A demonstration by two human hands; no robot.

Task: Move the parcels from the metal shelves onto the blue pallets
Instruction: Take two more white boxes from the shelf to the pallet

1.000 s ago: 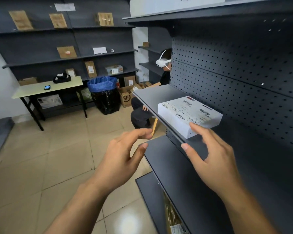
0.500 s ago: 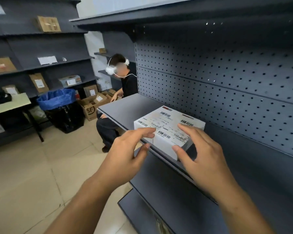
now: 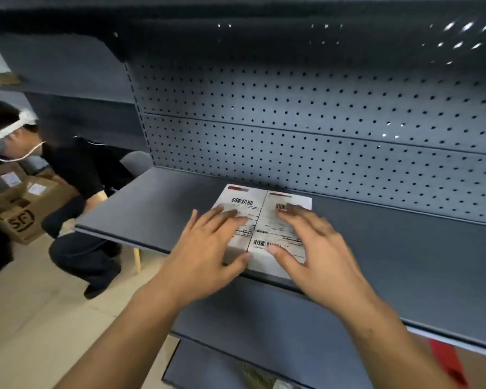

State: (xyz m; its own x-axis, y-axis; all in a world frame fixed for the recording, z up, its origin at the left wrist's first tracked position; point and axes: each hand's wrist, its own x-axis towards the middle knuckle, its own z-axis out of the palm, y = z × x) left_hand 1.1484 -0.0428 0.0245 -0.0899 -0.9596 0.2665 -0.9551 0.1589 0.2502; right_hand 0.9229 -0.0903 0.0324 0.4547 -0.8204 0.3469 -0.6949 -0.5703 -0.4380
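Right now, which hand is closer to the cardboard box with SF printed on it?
Left. The left hand is over the left half of the white parcel, on the side toward the SF box; the right hand covers the parcel's right half, farther away.

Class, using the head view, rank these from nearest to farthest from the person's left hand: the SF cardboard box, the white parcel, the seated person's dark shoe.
1. White parcel, under the left hand, on the shelf.
2. Dark shoe, lower left, on the floor.
3. SF cardboard box, far left.
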